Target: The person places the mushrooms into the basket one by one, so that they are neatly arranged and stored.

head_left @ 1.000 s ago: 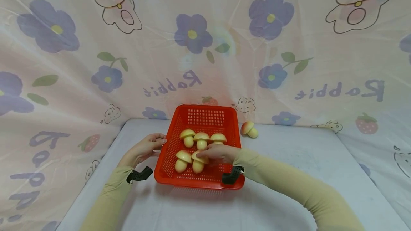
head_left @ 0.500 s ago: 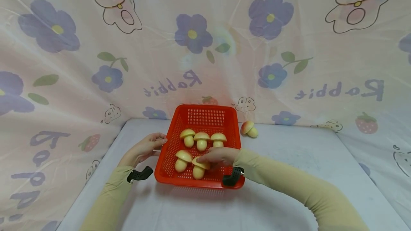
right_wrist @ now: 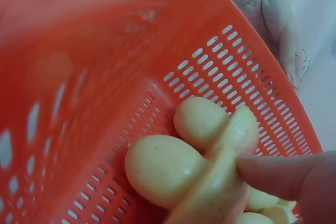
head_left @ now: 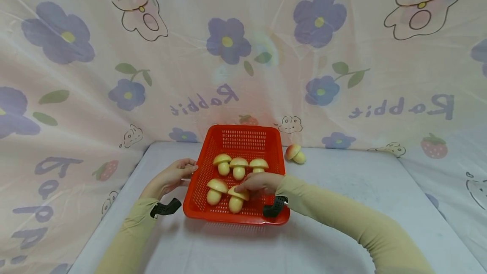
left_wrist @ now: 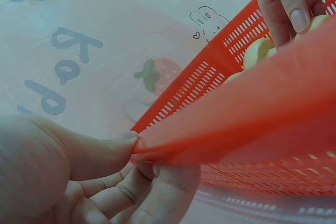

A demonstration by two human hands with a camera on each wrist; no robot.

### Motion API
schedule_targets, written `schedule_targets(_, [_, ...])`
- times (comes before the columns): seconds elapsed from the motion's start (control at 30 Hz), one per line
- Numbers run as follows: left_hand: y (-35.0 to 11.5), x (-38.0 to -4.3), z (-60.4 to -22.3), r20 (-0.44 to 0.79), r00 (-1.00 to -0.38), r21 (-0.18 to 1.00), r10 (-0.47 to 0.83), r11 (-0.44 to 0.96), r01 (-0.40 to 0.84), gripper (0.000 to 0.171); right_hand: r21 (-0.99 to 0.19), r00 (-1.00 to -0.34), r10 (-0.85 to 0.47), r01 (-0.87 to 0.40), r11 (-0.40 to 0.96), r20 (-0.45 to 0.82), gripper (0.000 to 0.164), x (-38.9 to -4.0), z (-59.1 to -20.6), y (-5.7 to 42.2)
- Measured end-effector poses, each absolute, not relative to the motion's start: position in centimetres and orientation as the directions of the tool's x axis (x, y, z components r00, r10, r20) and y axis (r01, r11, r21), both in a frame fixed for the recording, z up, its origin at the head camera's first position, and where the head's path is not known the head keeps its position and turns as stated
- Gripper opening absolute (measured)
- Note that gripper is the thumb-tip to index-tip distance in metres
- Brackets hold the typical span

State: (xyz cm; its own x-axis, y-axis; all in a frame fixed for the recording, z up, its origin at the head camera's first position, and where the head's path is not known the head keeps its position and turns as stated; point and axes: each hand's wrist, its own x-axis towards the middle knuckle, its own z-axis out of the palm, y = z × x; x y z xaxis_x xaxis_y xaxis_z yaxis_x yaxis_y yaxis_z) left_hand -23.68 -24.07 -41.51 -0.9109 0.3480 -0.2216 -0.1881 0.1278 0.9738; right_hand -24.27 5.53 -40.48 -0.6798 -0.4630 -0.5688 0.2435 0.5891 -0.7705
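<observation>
A red plastic basket (head_left: pixel 279 155) with slotted walls stands on the table and holds several toy mushrooms, yellow with a reddish tinge on some caps. My left hand (head_left: pixel 174 177) pinches the basket's left rim between thumb and fingers, plainly seen in the left wrist view. Inside the basket, my right hand (head_left: pixel 262 183) grips the cap of the front middle mushroom (head_left: pixel 236 204). Its thumb lies on that cap in the right wrist view; its other fingers are hidden. A second mushroom (head_left: pixel 214 198) sits just left of the gripped one, and others stand in a row behind.
One more toy mushroom (head_left: pixel 295 154) lies tilted on the white tabletop (head_left: pixel 342 181), outside the basket at its right. A cloth (head_left: pixel 266 75) printed with rabbits and flowers hangs behind and beside the table.
My right hand has shifted the gripped mushroom slightly toward the basket's front, and it now stands lower in view. My left hand has stayed on the rim.
</observation>
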Motion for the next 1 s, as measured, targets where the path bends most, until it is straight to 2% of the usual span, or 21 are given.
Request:
schedule_targets(0.37, [-23.98, -23.65, -41.54, -0.222, -0.911, 0.972, 0.347, 0.146, -0.182, 0.024, -0.795, -0.684, -0.475, 0.265, 0.546, -0.554, 0.033, -24.57, -40.42, 5.53])
schedule_targets(0.67, [-24.05, -23.71, -41.68, -0.224, -0.915, 0.971, 0.336, 0.160, -0.179, 0.026, -0.820, -0.699, -0.484, 0.270, 0.504, -0.527, 0.024, -24.59, -40.41, 5.51])
schedule_targets(1.0, [-24.11, -23.63, -41.59, -0.215, -0.914, 0.973, 0.344, 0.159, -0.169, 0.028, -0.809, -0.695, -0.478, 0.264, 0.525, -0.537, 0.032, -24.79, -39.95, 6.06])
